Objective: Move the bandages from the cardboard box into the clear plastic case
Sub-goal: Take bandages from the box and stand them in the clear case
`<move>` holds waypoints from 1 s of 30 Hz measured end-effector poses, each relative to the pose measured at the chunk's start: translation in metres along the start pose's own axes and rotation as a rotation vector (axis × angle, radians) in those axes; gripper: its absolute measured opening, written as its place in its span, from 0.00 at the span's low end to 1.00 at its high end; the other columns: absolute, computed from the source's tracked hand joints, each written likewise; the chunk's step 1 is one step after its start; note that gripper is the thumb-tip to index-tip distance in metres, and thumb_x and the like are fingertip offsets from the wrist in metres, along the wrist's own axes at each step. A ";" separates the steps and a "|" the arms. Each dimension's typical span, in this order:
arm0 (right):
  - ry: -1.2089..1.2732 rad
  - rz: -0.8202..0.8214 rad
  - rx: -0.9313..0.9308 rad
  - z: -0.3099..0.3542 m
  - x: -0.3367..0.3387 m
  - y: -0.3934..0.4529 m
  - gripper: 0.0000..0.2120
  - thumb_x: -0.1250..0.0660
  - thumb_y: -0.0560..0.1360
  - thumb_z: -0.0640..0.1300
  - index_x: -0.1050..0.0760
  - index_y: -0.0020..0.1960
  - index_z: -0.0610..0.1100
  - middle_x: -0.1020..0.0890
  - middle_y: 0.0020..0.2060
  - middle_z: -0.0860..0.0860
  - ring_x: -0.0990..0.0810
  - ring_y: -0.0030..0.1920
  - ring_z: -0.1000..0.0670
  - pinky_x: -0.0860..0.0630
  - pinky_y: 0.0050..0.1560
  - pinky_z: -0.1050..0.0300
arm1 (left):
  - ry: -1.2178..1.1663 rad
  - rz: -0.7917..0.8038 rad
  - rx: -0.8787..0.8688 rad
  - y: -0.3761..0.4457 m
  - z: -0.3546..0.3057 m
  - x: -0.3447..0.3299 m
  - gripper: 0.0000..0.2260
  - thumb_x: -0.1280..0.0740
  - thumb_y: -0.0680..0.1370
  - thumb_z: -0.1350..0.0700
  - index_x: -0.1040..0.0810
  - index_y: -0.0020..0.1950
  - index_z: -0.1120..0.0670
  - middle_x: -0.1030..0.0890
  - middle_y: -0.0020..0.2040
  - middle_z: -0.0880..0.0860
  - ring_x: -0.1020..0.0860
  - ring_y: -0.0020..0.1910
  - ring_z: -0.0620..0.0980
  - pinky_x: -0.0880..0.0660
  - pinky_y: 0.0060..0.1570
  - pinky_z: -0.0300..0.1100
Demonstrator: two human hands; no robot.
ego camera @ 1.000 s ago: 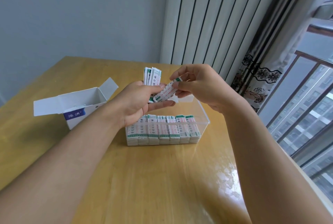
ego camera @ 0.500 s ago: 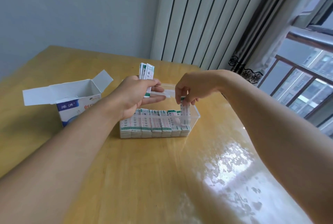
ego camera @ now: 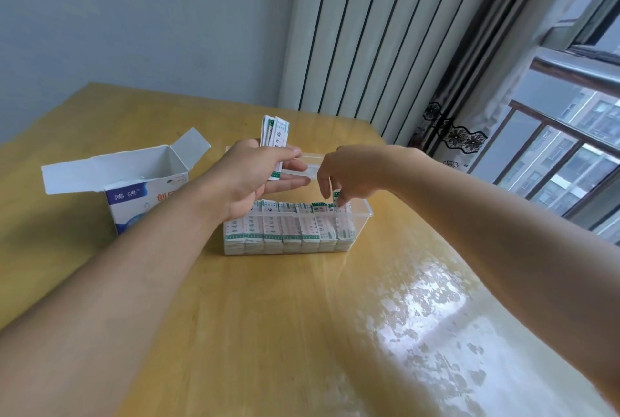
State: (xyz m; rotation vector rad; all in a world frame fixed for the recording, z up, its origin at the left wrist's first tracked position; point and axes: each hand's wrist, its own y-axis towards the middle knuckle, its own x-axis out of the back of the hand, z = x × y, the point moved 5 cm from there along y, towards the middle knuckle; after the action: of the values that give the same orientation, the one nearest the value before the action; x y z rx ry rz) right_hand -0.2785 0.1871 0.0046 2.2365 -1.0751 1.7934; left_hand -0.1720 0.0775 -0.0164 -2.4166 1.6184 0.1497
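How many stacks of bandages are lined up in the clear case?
7 along the front wall of the clear plastic case, left to right, the rightmost under the right hand. The left hand may hide more.

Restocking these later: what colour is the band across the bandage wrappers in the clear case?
Green, on white wrappers with reddish print, seen through the clear plastic case in the head view.

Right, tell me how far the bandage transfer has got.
Done: the clear plastic case already holds a full-looking row of bandage stacks. In hand: the right hand is slotting one bandage in at the row's right end, while the left hand holds a small bunch of bandages. Left: that bunch. The open cardboard box shows no bandages inside, though its bottom is hidden.
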 end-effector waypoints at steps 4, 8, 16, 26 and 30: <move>-0.049 -0.045 -0.026 0.002 -0.006 0.001 0.14 0.26 0.75 0.50 0.22 0.59 0.51 0.19 0.53 0.53 0.22 0.56 0.47 0.23 0.55 0.50 | -0.004 0.002 0.003 -0.001 0.000 -0.001 0.04 0.31 0.81 0.61 0.25 0.52 0.55 0.17 0.55 0.62 0.14 0.49 0.57 0.18 0.57 0.50; -0.037 -0.061 -0.045 0.003 -0.007 -0.001 0.15 0.24 0.74 0.48 0.19 0.59 0.51 0.18 0.53 0.51 0.20 0.54 0.47 0.21 0.55 0.48 | -0.003 0.008 0.005 -0.001 0.000 0.000 0.04 0.31 0.81 0.61 0.26 0.51 0.55 0.17 0.55 0.62 0.13 0.49 0.57 0.18 0.57 0.50; -0.102 -0.113 -0.035 0.007 -0.010 -0.001 0.19 0.35 0.80 0.37 0.23 0.67 0.53 0.17 0.56 0.54 0.19 0.54 0.47 0.21 0.57 0.49 | -0.006 0.010 0.009 -0.002 0.000 -0.001 0.04 0.31 0.81 0.61 0.26 0.51 0.55 0.17 0.55 0.62 0.14 0.50 0.57 0.18 0.57 0.50; -0.166 -0.150 -0.056 0.016 -0.009 -0.006 0.11 0.33 0.80 0.40 0.22 0.62 0.47 0.16 0.51 0.51 0.18 0.50 0.47 0.21 0.49 0.54 | -0.039 0.003 -0.005 -0.005 -0.004 -0.001 0.04 0.32 0.81 0.61 0.25 0.54 0.57 0.17 0.53 0.63 0.14 0.50 0.58 0.18 0.56 0.49; -0.124 -0.139 -0.069 0.016 -0.004 -0.010 0.12 0.33 0.79 0.38 0.22 0.62 0.47 0.18 0.53 0.50 0.18 0.51 0.47 0.20 0.51 0.53 | -0.041 -0.002 -0.019 -0.006 -0.009 0.001 0.04 0.32 0.81 0.61 0.24 0.55 0.58 0.18 0.54 0.62 0.14 0.50 0.58 0.17 0.54 0.48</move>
State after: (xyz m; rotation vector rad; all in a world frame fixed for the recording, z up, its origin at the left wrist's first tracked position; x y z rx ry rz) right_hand -0.2598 0.1887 -0.0010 2.3442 -0.9592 1.5585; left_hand -0.1664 0.0767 -0.0075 -2.4125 1.6038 0.2139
